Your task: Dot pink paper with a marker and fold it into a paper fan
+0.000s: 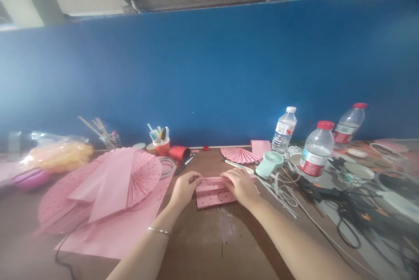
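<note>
A pink paper strip (214, 199) with dark dots and crosswise folds lies on the brown table in front of me. At its far left corner my left hand (186, 187) pinches the edge between thumb and fingers. My right hand (241, 186) grips the far edge toward the right end, its fingers bent over the paper and hiding part of it. Just beyond the hands rests a pleated pink paper fan (240, 155), with a white-handled tool (238, 166) in front of it. A dark pen (186, 163) lies past my left hand.
Pink paper sheets and larger pleated fans (145, 175) are piled at left. A cup of pens (161, 144) and a red spool (179, 153) stand behind. At right are a mint handheld fan (269, 164), water bottles (317, 151) and tangled cables (347, 214). A blue partition (209, 75) closes the back.
</note>
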Available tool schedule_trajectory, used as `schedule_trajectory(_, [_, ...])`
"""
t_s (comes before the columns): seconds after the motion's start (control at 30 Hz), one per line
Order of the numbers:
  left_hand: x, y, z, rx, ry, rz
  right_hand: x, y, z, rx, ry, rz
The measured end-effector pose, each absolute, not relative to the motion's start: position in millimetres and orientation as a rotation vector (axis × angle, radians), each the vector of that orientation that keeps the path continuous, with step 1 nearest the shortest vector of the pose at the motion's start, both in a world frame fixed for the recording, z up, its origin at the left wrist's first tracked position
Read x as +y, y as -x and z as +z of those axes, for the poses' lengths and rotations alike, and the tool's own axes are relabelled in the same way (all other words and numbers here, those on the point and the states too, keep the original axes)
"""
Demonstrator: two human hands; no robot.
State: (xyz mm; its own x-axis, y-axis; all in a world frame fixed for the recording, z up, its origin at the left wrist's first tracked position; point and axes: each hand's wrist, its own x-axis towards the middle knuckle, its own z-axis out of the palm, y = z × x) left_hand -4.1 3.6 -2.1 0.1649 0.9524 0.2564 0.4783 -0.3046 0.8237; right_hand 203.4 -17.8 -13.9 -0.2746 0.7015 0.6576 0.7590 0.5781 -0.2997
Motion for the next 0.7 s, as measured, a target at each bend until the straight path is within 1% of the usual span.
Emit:
schedule_trajectory(0.33, [-14,-12,4,1.173,-2.082,0.947,-26,-190,-11,-2.035,1.074,-0.108])
schedule_trajectory(0.43, [-14,-11,4,1.205,-2.237,1.005,-28,-193,-12,-1.957,0.97,-0.133])
schedule_trajectory(0.5, [-12,-9,0,1.244,-2.194,1.044,-30,-193,-11,-1.888,0.922,-0.14])
schedule_trajectory(0.6, [-6,-5,-5,1.231,-2.008,0.952,-34,-191,-6,-1.777,0.9,-0.115])
schedule_trajectory(0.7, [-2,-1,-6,1.256,-2.0,0.929,-36,-192,6,-1.662,0.907,-0.093])
